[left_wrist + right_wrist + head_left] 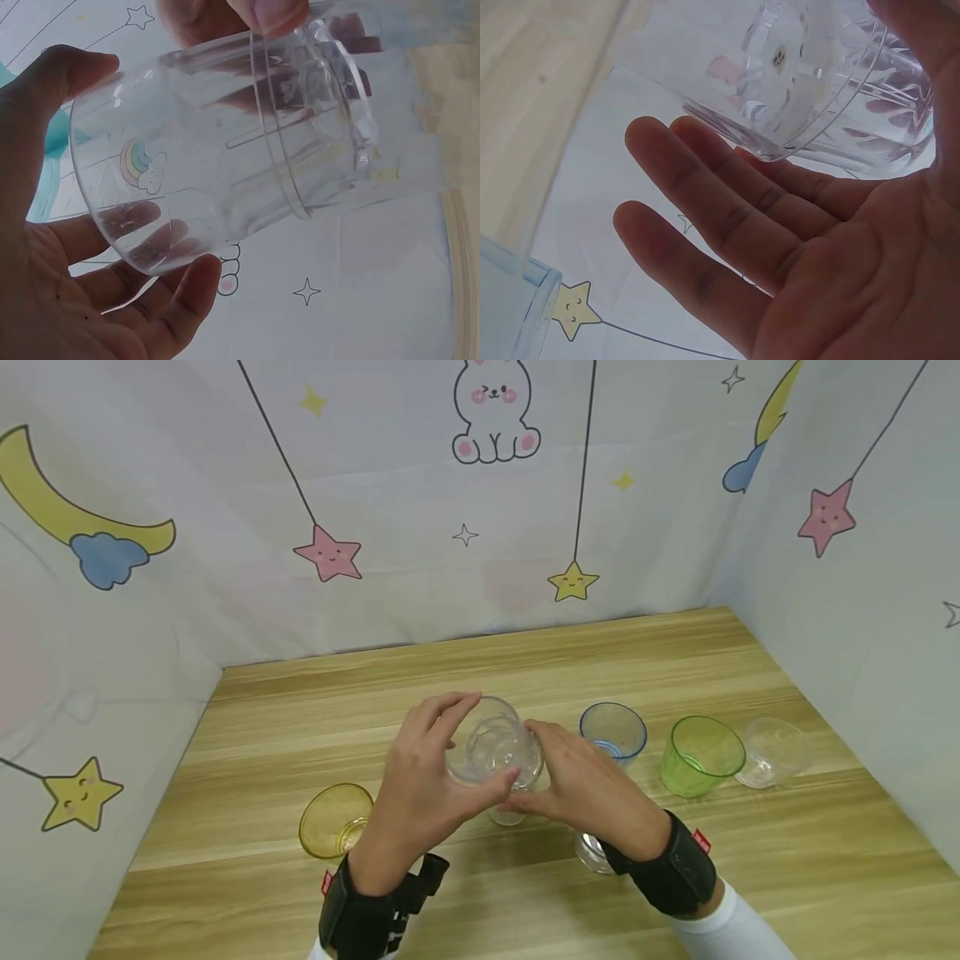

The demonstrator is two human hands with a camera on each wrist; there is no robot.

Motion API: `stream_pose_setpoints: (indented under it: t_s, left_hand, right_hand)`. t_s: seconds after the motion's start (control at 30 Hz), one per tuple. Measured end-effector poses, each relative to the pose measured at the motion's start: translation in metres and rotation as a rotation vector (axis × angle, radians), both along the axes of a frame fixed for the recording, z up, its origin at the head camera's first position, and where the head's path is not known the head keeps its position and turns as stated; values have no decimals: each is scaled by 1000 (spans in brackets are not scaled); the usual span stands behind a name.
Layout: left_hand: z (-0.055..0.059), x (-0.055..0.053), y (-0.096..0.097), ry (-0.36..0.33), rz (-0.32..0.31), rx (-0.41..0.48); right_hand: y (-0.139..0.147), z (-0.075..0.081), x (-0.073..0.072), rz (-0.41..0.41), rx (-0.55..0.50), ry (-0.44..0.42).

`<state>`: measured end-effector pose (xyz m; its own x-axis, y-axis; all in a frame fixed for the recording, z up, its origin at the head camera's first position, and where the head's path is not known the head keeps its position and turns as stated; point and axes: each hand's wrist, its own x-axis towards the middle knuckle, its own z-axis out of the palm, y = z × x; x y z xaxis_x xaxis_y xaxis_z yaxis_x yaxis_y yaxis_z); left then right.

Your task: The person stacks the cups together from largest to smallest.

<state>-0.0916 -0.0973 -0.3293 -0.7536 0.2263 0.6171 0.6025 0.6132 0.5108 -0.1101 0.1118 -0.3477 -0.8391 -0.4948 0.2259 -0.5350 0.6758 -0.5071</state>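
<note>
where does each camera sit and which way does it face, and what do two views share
Head: worn on the head, faces forward and down at the table, clear cups and backdrop; the left hand and right hand both show.
Left wrist: worn on that wrist, faces the clear cups; the left hand shows, with part of the right hand at the top edge.
Right wrist: worn on that wrist, faces the clear cups; the right hand shows.
Shared: both wrist views show the clear cups and backdrop.

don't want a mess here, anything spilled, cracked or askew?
Nothing clearly stands out: no spill or crack shows. The held clear, round, rainbow-printed cup looks whole where visible, and the see-through, round yellow cup, green cup and blue cup stand upright on the wood-grain table.
</note>
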Motion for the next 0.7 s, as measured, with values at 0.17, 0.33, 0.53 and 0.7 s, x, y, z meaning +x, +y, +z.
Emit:
stream_pose_setpoints:
  t_s: [0.17, 0.33, 0.53, 0.7]
  left_hand:
    - [-3, -1, 4, 7, -26, -11]
    - [-8, -3, 9, 15, -45, -41]
    - [-13, -5, 13, 19, -42, -54]
    - [-16, -7, 14, 6, -46, -64]
  right_hand:
    - [1, -2, 0, 10, -13, 42]
    - [1, -4, -1, 24, -23, 60]
    - [2, -4, -3, 37, -43, 34]
    - [3, -3, -3, 46, -60, 9]
